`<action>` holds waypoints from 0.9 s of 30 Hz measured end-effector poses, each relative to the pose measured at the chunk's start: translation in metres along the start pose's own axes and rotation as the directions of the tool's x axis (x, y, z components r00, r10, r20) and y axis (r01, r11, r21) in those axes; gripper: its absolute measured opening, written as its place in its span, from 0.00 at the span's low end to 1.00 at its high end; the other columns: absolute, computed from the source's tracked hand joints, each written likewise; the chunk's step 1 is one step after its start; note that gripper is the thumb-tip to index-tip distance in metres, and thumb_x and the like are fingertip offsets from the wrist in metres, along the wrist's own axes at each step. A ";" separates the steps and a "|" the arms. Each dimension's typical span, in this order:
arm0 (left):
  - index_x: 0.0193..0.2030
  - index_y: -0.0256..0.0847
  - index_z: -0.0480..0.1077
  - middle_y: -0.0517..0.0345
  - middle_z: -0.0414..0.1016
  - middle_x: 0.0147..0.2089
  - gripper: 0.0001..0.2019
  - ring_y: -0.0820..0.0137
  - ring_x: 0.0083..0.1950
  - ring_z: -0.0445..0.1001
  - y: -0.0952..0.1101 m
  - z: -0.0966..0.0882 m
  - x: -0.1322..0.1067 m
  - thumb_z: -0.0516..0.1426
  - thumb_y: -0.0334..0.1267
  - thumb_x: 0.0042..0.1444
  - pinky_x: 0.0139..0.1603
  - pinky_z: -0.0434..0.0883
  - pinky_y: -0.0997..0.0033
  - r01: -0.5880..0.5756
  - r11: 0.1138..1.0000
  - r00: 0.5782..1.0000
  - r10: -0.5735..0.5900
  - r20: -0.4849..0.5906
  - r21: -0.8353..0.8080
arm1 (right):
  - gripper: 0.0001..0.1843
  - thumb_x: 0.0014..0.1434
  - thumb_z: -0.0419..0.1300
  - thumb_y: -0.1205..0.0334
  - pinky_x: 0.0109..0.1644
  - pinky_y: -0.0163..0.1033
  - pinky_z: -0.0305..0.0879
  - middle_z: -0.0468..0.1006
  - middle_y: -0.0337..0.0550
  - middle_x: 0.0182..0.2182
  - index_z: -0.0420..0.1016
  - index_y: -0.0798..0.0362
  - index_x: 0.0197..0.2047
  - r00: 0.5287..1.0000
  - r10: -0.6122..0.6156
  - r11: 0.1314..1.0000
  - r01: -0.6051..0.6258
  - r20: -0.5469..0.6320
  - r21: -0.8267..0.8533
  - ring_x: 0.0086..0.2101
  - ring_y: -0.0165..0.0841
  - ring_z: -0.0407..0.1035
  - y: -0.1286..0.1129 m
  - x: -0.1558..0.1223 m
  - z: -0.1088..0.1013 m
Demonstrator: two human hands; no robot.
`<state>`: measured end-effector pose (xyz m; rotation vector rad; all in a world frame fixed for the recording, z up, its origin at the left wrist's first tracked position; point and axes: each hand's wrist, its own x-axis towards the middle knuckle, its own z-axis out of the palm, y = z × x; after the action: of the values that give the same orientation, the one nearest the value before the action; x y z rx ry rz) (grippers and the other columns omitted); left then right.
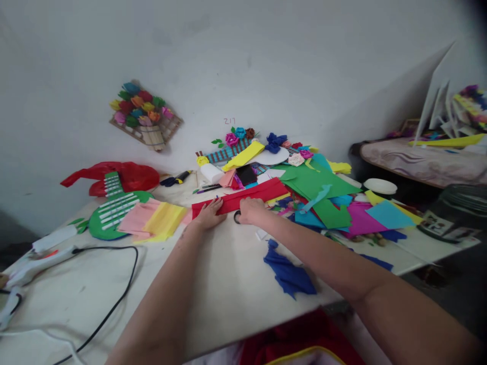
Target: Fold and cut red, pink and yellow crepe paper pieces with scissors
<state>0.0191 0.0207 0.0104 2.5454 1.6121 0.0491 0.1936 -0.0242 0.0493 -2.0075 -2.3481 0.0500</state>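
A long red crepe paper strip (262, 193) lies across the white table (213, 284). My left hand (208, 215) rests flat on the strip's left end, fingers stretched out. My right hand (251, 210) is closed over the strip's middle, and a dark ring, perhaps a scissors handle (237, 217), shows at its left edge. What the right fingers grip is hidden.
Pink and yellow folded paper (155, 219) lies left of the hands beside a green cardboard shape (114, 213). A blue crepe scrap (289, 274) lies near my right forearm. Coloured sheets (327, 203) pile up at right. A black cable (125, 284) loops at left.
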 end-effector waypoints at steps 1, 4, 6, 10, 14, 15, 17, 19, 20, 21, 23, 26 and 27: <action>0.66 0.34 0.45 0.52 0.40 0.68 0.34 0.65 0.68 0.38 0.000 0.001 -0.001 0.42 0.50 0.56 0.64 0.43 0.57 -0.011 1.000 1.000 0.011 -0.012 -0.005 | 0.27 0.48 0.54 0.55 0.44 0.44 0.64 0.71 0.63 0.47 0.70 0.62 0.50 1.000 0.015 1.000 -0.015 0.000 0.000 0.46 0.47 0.67 -0.002 -0.001 0.001; 0.65 0.35 0.48 0.53 0.42 0.68 0.30 0.66 0.68 0.40 -0.001 0.006 -0.002 0.40 0.47 0.58 0.65 0.43 0.57 -0.043 0.999 0.997 0.042 -0.065 -0.014 | 0.27 0.47 0.54 0.59 0.44 0.43 0.64 0.70 0.63 0.49 0.69 0.62 0.50 0.999 0.042 0.999 -0.042 0.006 0.002 0.46 0.46 0.68 -0.002 0.000 0.004; 0.64 0.36 0.50 0.54 0.44 0.68 0.30 0.66 0.68 0.41 -0.001 0.009 -0.002 0.40 0.48 0.58 0.65 0.42 0.57 -0.047 0.999 0.993 0.044 -0.106 -0.023 | 0.26 0.47 0.54 0.60 0.44 0.43 0.64 0.70 0.63 0.48 0.70 0.61 0.49 0.999 0.044 0.999 -0.044 0.018 -0.003 0.46 0.46 0.68 0.001 0.000 0.005; 0.64 0.37 0.53 0.51 0.51 0.66 0.35 0.64 0.67 0.47 0.002 0.010 -0.002 0.43 0.58 0.55 0.64 0.47 0.60 -0.011 0.999 0.986 0.002 -0.165 -0.053 | 0.24 0.47 0.54 0.61 0.43 0.44 0.64 0.73 0.60 0.44 0.69 0.60 0.48 1.000 0.025 1.000 -0.025 -0.017 0.003 0.45 0.46 0.68 0.008 -0.001 0.005; 0.63 0.39 0.54 0.47 0.58 0.63 0.40 0.57 0.61 0.59 0.011 0.009 0.000 0.45 0.64 0.49 0.58 0.57 0.61 0.106 0.993 0.969 -0.116 -0.217 -0.059 | 0.26 0.48 0.55 0.55 0.42 0.44 0.64 0.75 0.58 0.42 0.67 0.58 0.49 0.997 0.075 0.994 -0.072 -0.031 0.080 0.44 0.46 0.69 0.016 -0.002 0.004; 0.63 0.40 0.55 0.47 0.60 0.61 0.39 0.56 0.59 0.62 0.014 0.008 0.001 0.45 0.64 0.50 0.56 0.59 0.61 0.132 0.990 0.962 -0.141 -0.235 -0.055 | 0.26 0.47 0.55 0.53 0.42 0.43 0.63 0.75 0.56 0.42 0.67 0.57 0.49 0.996 0.086 0.990 -0.081 -0.035 0.111 0.44 0.46 0.69 0.018 -0.001 0.003; 0.61 0.40 0.58 0.47 0.66 0.57 0.35 0.56 0.55 0.66 0.021 0.007 0.003 0.46 0.60 0.52 0.52 0.62 0.62 0.162 0.986 0.945 -0.166 -0.283 -0.038 | 0.27 0.46 0.56 0.50 0.40 0.42 0.63 0.76 0.54 0.41 0.67 0.55 0.48 0.994 0.103 0.979 -0.093 -0.044 0.183 0.42 0.45 0.70 0.023 0.000 0.002; 0.59 0.40 0.61 0.47 0.69 0.54 0.28 0.58 0.52 0.68 0.027 0.006 0.005 0.47 0.53 0.55 0.49 0.64 0.63 0.176 0.984 0.929 -0.169 -0.330 -0.007 | 0.26 0.45 0.57 0.49 0.38 0.40 0.63 0.76 0.50 0.41 0.67 0.53 0.46 0.992 0.111 0.962 -0.093 -0.053 0.257 0.41 0.43 0.70 0.027 0.002 0.001; 0.58 0.41 0.62 0.47 0.70 0.52 0.26 0.58 0.51 0.69 0.030 0.006 0.006 0.48 0.50 0.55 0.48 0.65 0.64 0.180 0.984 0.924 -0.164 -0.344 0.014 | 0.25 0.45 0.57 0.49 0.38 0.39 0.62 0.76 0.48 0.40 0.68 0.52 0.45 0.992 0.112 0.953 -0.089 -0.062 0.290 0.41 0.42 0.70 0.029 0.003 0.000; 0.56 0.41 0.64 0.48 0.70 0.51 0.24 0.59 0.50 0.69 0.032 0.005 0.008 0.49 0.47 0.55 0.46 0.66 0.64 0.184 0.982 0.922 -0.160 -0.353 0.036 | 0.24 0.45 0.57 0.49 0.38 0.38 0.62 0.76 0.47 0.40 0.68 0.52 0.45 0.991 0.109 0.945 -0.080 -0.073 0.317 0.41 0.41 0.70 0.031 0.004 -0.001; 0.53 0.42 0.67 0.48 0.70 0.48 0.20 0.60 0.49 0.68 0.034 0.003 0.012 0.49 0.45 0.55 0.43 0.67 0.66 0.190 0.979 0.919 -0.153 -0.362 0.069 | 0.24 0.45 0.57 0.49 0.38 0.38 0.62 0.76 0.45 0.40 0.68 0.51 0.44 0.989 0.101 0.935 -0.058 -0.104 0.349 0.41 0.40 0.70 0.033 0.005 -0.004; 0.48 0.46 0.71 0.50 0.70 0.48 0.17 0.61 0.50 0.66 0.033 0.001 0.017 0.49 0.45 0.55 0.41 0.67 0.68 0.200 0.979 0.906 -0.164 -0.389 0.051 | 0.24 0.44 0.57 0.49 0.39 0.39 0.61 0.76 0.44 0.40 0.67 0.50 0.45 0.987 0.099 0.943 -0.053 -0.128 0.327 0.41 0.41 0.70 0.037 0.008 -0.008; 0.47 0.47 0.72 0.52 0.70 0.49 0.17 0.61 0.50 0.65 0.031 0.001 0.019 0.50 0.46 0.55 0.41 0.67 0.68 0.200 0.979 0.901 -0.171 -0.398 0.031 | 0.24 0.44 0.57 0.49 0.39 0.40 0.61 0.76 0.45 0.39 0.67 0.50 0.45 0.987 0.099 0.951 -0.057 -0.123 0.305 0.41 0.42 0.70 0.039 0.009 -0.010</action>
<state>0.0553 0.0247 0.0129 2.5378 2.0237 0.5273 0.2307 -0.0093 0.0570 -1.8900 -2.0350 0.2483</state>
